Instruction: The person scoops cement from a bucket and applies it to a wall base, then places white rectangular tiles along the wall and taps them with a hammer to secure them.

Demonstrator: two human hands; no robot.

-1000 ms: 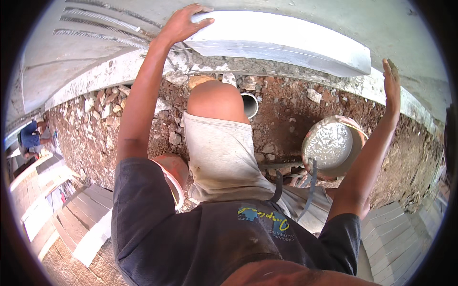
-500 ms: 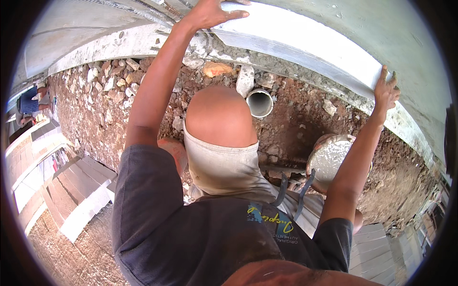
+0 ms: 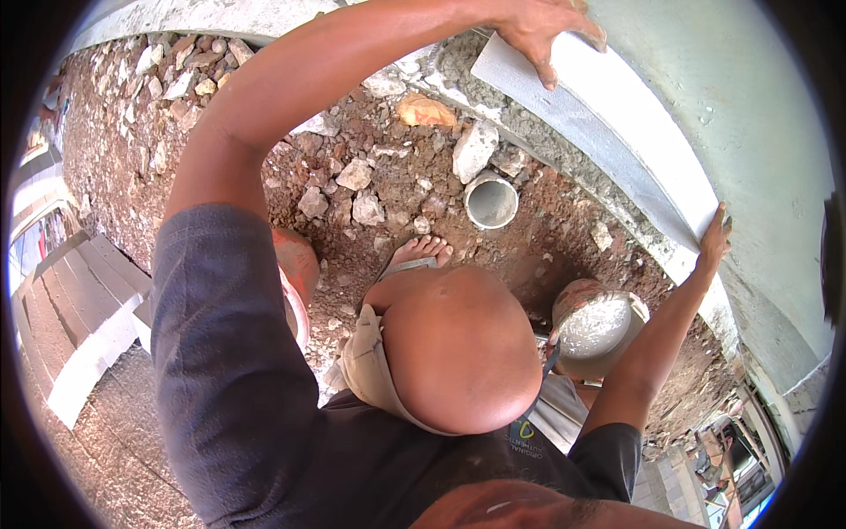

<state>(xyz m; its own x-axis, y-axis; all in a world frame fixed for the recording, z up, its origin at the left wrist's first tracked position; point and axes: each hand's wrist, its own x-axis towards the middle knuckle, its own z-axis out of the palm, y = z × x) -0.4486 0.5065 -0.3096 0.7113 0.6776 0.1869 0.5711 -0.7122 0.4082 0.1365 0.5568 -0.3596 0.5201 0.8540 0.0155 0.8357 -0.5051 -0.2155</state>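
Observation:
My left hand (image 3: 560,40) grips the top left end of a long white block (image 3: 617,123), fingers spread and bent over it. My right hand (image 3: 714,234) has hold of the block's right end with its fingertips. The block lies along a rough mortar-covered ledge (image 3: 529,115) at the foot of a smooth grey wall (image 3: 758,115). Just below it are a round pipe opening (image 3: 492,203) in the rubble and, near my right forearm, a bucket (image 3: 595,326) of pale slurry. My bent knee (image 3: 458,344) is in the lower middle.
A reddish bucket (image 3: 295,260) stands by my left elbow. Loose stones and dirt (image 3: 352,176) line the wall's foot, with my sandaled foot (image 3: 416,254) on them. Boards or slabs (image 3: 84,317) lie at the left, and assorted debris (image 3: 723,458) at the lower right.
My right hand has come onto the block's end. My left hand and the view have shifted, so the block now runs more diagonally down to the right. My knee fills more of the lower middle.

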